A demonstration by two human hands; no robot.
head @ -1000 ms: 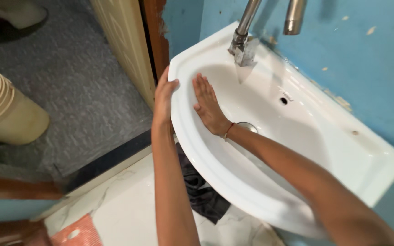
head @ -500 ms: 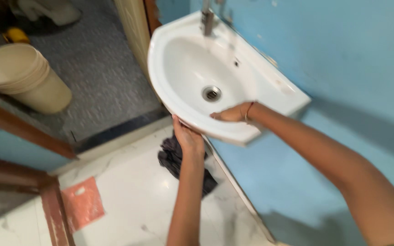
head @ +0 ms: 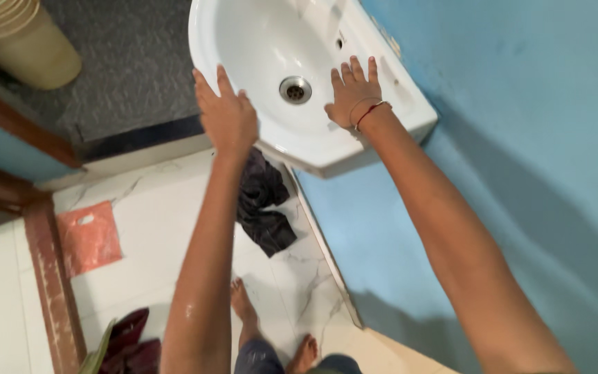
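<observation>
At the far left, at about ten o'clock, a stack of beige buckets (head: 19, 41) stands on the grey floor, and an orange plastic bag (head: 90, 237) lies on the white marble floor (head: 153, 228) at about eight o'clock.

The left hand (head: 228, 114) lies flat on the near rim of the white wash basin (head: 257, 41). Its fingers (head: 205, 83) are spread and straight, pointing to eleven o'clock; they press and hold nothing. Below it, a dark cloth (head: 263, 204) lies crumpled on the floor under the basin.

The basin sits at twelve o'clock from the person, fixed to the blue wall (head: 520, 138). Its long axis runs from eleven to five o'clock. It is glossy, clean and looks dry, with a steel drain (head: 295, 89) in the middle, between the two hands.

The right hand (head: 354, 93) rests palm down inside the bowl on its wall-side slope, fingers open and pointing to twelve o'clock, gripping nothing. It is the hand nearer to the drain, which lies at nine o'clock from it.
</observation>
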